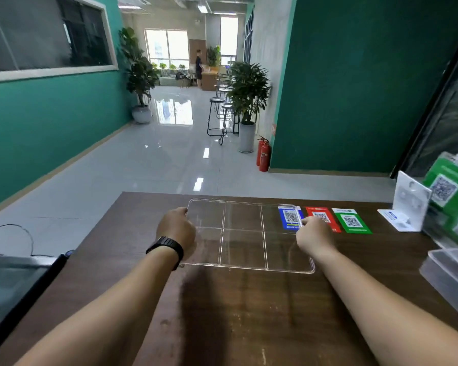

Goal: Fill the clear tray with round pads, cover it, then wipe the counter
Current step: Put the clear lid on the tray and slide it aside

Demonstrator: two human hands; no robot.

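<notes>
Dark wood table [222,313]; left hand [176,228] and right hand [315,237] grip clamped on clear tray [245,247] edges, compartments between empty, nothing filled yet

On the counter's right side lie three QR cards side by side: blue [290,217], red [324,216] and green [351,221]. Right of them stands a white stand [407,204], then a green sign [447,187]. A laptop [13,283] sits at far left. Beyond, stools [218,114], potted plants [247,96] and two extinguishers [263,154] stand on the glossy floor.
</notes>
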